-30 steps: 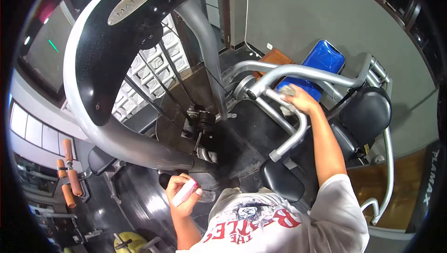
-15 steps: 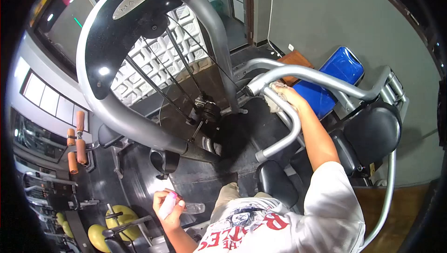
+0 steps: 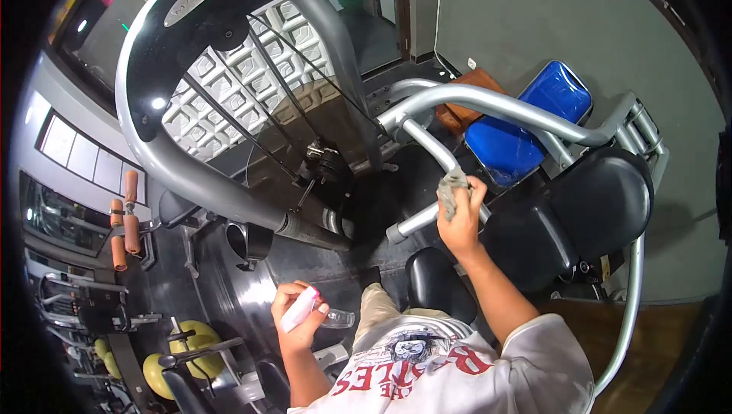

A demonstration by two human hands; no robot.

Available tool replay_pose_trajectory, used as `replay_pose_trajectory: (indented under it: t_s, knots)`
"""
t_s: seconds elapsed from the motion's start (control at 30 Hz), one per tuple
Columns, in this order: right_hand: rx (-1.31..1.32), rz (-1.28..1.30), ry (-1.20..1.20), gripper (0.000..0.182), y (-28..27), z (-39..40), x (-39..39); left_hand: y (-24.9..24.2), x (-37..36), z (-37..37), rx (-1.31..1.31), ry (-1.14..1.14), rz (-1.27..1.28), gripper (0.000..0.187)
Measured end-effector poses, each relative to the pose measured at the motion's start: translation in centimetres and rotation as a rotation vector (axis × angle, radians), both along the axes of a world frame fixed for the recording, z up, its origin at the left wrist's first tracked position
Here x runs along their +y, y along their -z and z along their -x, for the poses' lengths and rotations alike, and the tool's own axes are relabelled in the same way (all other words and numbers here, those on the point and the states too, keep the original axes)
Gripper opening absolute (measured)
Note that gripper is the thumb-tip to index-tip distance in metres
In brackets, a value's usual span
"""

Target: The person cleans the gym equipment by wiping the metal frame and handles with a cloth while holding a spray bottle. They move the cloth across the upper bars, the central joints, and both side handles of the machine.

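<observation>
My right hand (image 3: 462, 225) is closed around a crumpled greyish cloth (image 3: 451, 187), pressing it on the bent part of a silver handle bar (image 3: 427, 146) of the weight machine. Low on the left, my left hand (image 3: 296, 328) grips a spray bottle (image 3: 338, 319) with a pale pink and white head and a clear body. That bottle is tilted sideways, apart from the machine. A black padded seat (image 3: 441, 284) lies just below my right forearm.
The machine's curved grey frame (image 3: 206, 181) with a weight stack stands ahead. A black cup holder (image 3: 249, 243) juts from it. To the right are a black backrest (image 3: 600, 199) and a blue padded bench (image 3: 507, 147). Yellow-green balls (image 3: 200, 349) sit at lower left.
My right hand has slid the cloth down the handle bar, nearer to me. My left hand has shifted slightly right with the spray bottle. The whole view has turned a little.
</observation>
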State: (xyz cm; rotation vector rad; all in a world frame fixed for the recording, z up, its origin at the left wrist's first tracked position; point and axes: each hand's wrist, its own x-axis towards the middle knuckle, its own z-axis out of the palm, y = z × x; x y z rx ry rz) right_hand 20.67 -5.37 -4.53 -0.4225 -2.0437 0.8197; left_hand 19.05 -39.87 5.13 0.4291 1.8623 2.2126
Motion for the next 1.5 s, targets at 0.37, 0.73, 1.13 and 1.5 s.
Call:
replay_pose_trajectory:
  t_s: [0.37,0.73,1.13,1.5]
  knots:
    - [-0.556,-0.339,-0.232,0.033,-3.1,14.3,7.5,-0.8,0.5,-5.6,0.115,0.065,0.029,0.036]
    - [-0.435,-0.604,-0.227,0.018,-5.0,1.6,2.0,1.5,-2.2,-8.5,-0.064,-0.026,-0.042,0.037]
    - [-0.408,-0.595,-0.057,0.026,-5.4,-2.0,2.9,-1.0,0.4,-3.1,0.097,0.167,-0.041,0.034]
    - [-0.352,-0.606,-0.202,0.037,2.4,-2.3,-7.6,0.5,1.2,-3.9,-0.018,0.184,-0.018,0.034]
